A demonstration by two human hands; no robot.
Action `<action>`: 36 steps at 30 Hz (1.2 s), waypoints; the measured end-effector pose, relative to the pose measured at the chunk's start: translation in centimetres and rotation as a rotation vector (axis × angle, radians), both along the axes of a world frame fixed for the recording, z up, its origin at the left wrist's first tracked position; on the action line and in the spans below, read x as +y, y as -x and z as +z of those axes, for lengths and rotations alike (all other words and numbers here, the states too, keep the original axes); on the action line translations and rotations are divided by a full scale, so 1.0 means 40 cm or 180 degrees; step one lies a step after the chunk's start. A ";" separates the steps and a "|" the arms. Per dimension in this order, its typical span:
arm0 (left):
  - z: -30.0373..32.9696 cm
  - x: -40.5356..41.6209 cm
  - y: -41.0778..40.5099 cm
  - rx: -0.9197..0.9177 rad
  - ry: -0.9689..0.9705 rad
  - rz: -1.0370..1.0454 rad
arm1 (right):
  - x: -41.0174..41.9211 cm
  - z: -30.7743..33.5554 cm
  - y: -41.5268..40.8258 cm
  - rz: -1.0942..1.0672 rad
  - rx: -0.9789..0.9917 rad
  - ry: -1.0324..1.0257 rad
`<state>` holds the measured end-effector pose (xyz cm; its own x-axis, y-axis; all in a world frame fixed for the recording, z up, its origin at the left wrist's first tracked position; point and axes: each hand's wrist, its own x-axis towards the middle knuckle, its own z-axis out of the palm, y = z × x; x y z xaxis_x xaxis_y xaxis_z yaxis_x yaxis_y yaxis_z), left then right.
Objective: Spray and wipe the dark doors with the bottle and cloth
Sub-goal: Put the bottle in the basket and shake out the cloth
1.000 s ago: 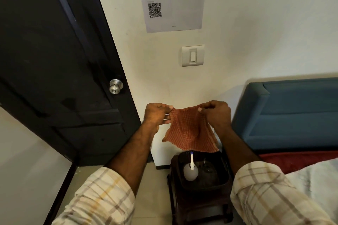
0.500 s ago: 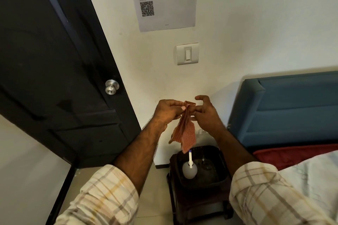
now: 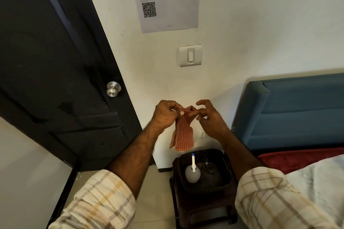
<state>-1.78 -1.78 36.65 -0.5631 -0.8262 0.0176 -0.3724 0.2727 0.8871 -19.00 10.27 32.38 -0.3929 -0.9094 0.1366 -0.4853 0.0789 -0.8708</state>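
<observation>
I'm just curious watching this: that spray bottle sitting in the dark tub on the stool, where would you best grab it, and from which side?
Probably round the neck, just under the white nozzle, coming from straight above. The spray bottle stands upright in the tub, whose walls fence in its round belly, so only the top is free. The right hand seems freer; the left hand pinches the cloth.

Cloth (image 3: pixel 183 132) is seen as coarse woven fabric, matt. Door (image 3: pixel 55 72) is painted dark, slightly glossy; knob (image 3: pixel 113 89) brushed metal. Bottle (image 3: pixel 192 173) is translucent plastic. Basket (image 3: pixel 225 165) dark plastic. Notice (image 3: pixel 167 0) is matt paper.
</observation>
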 end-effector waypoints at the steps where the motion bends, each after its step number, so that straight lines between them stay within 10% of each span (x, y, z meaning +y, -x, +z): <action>1: 0.004 -0.004 -0.007 0.0069 -0.0117 -0.0144 | 0.000 0.002 0.004 -0.0109 0.0005 -0.0010; 12: 0.053 -0.047 -0.081 0.0195 -0.0746 -0.1369 | 0.040 0.009 0.060 0.0464 -0.1314 -0.0277; 36: -0.560 0.210 0.058 -0.0999 -0.1812 -0.1566 | 0.348 -0.426 0.175 -0.0155 0.0030 -0.2105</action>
